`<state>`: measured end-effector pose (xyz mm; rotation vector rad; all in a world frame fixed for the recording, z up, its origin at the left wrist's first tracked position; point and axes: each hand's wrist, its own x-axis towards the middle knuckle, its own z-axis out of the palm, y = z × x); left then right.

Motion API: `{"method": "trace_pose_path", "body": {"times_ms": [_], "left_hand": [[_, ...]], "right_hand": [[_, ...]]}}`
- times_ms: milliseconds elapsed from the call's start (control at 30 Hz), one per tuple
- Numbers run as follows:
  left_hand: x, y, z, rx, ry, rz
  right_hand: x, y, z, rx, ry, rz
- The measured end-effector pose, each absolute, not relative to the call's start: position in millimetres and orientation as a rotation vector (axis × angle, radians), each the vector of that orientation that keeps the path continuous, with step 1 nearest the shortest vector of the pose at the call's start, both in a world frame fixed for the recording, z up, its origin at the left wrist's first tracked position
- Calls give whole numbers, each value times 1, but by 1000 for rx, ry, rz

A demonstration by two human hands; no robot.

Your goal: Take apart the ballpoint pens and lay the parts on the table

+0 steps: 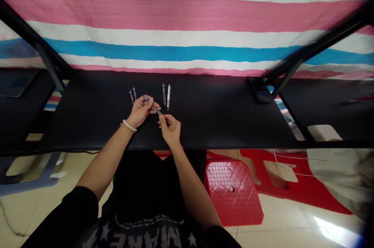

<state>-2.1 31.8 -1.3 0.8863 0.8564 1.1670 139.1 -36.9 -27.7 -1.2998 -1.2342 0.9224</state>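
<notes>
While the left hand (140,110) pinches, the right hand (171,129) curls inward.

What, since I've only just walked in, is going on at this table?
A person is holding a slim pen-like item between the left hand and the right hand, above a black table. Whether it is whole or in parts is too small to tell. Two dark pens lie just beyond the left hand; farther right, another dark pen lies beside a white pen.
</notes>
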Motion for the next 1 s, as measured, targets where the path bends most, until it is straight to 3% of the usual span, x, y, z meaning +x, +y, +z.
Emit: {"method": "trace_pose_path", "body": {"times_ms": [1000], "left_hand": [[-2,34,-3,891,896,1193]], "right_hand": [[141,-39,-27,-1296,-1336,956]]}}
